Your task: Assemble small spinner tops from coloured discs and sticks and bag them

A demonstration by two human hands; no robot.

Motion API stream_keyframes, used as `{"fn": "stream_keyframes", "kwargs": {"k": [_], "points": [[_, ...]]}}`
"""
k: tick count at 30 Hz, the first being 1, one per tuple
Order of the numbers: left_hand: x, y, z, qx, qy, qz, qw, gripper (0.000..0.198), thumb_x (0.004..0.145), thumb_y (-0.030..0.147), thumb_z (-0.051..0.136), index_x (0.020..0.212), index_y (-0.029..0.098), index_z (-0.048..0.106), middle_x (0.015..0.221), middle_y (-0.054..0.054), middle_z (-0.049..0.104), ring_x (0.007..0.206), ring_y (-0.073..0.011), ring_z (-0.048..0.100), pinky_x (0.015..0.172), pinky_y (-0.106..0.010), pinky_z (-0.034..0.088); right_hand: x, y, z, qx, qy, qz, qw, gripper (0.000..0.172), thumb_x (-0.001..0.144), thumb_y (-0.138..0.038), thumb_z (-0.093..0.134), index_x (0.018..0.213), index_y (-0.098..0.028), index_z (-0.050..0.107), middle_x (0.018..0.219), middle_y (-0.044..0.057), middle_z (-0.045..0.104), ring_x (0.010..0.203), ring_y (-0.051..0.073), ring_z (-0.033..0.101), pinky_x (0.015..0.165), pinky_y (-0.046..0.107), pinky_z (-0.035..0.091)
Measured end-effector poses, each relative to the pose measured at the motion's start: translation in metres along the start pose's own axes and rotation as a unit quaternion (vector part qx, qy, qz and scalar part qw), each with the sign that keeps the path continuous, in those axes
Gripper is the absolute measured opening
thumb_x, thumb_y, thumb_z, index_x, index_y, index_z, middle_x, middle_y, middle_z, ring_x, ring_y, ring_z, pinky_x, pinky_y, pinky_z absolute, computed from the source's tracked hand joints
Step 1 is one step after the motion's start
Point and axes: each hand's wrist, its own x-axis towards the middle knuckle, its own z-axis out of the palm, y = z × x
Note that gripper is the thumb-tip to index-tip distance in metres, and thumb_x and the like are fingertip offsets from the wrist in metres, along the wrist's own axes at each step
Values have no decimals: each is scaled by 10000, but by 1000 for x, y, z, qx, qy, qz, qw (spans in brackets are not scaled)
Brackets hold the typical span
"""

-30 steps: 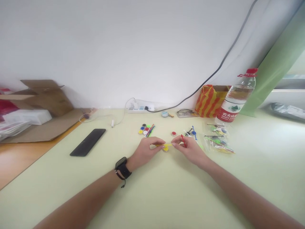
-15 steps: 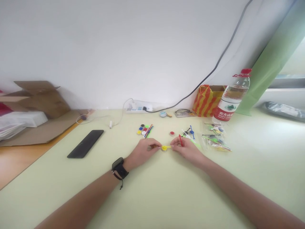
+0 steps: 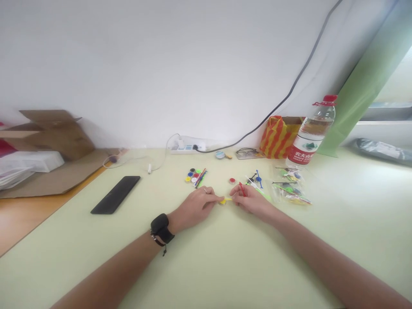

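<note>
My left hand (image 3: 198, 206) reaches in with its index finger stretched out, pressing the top of a small yellow disc spinner (image 3: 222, 201) on the table. Its other fingers are curled under, and I see no grip on anything. From the right, my right hand (image 3: 252, 199) is closed, its thumb and fingertips pinching the end of the yellow arrow (image 3: 228, 198) that juts from the disc. A red plastic arrow (image 3: 242, 189) also sticks up between the fingers of this hand. The disc is mostly hidden by the left fingertip.
Several coloured discs (image 3: 190, 174) and thin arrows (image 3: 201, 178) lie beyond my left hand. A red disc (image 3: 232, 181) and a blue arrow spinner (image 3: 259, 179) are farther back. Parts bags (image 3: 291, 189), a water bottle (image 3: 309, 137), a black phone-like slab (image 3: 116, 195) and a power strip (image 3: 185, 146) stand around.
My left hand has let go of the arrow's left end, and its index finger has moved right onto the yellow disc. The right hand has stayed nearly in place.
</note>
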Motion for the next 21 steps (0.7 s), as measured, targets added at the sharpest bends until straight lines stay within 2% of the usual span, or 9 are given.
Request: {"fn": "stream_keyframes", "kwargs": {"k": [5,7,10,12,15,21], "points": [[-2,4,2,38,8,-5,999,266,965,189,552,1138,266,739,1080,-46,670,950,-221,597,893,-364,436,0,-1,0,-100,16,-65,993,169,763,-187,631,929,-200,659,711,-33,592,625,129,510,552,242,365],[-3,4,3,18,10,-8,1000,239,960,235,589,1157,264,719,1138,-52,669,1028,-237,599,960,-385,434,-1,-1,1,-151,14,-107,983,107,801,-249,649,881,-195,696,751,-6,637,686,152,548,617,262,413],[-3,2,4,-49,15,-21,998,258,958,338,637,1199,269,698,1208,-59,668,1161,-255,583,1059,-403,415,-2,-1,2,-186,0,-140,973,148,845,-323,643,827,-191,707,754,9,664,696,168,566,654,282,432],[-3,1,4,-100,23,-46,994,309,963,392,639,1240,264,683,1254,-71,663,1183,-254,589,1061,-396,431,-3,0,2,-183,-1,-143,973,160,861,-327,626,826,-190,700,759,11,666,695,170,568,660,286,433],[-1,-2,3,-161,48,-102,980,367,1002,453,568,1302,260,657,1283,-80,667,1131,-244,622,976,-373,481,-5,0,1,-164,-6,-132,978,177,877,-355,629,843,-194,695,816,19,670,740,175,572,672,284,431],[0,-11,2,-264,91,-151,948,468,1059,526,395,1279,239,693,1187,-81,714,1107,-243,634,966,-370,477,-10,-3,-2,-134,-17,-97,986,232,889,-434,655,872,-208,703,796,3,603,725,163,499,621,264,387]]}}
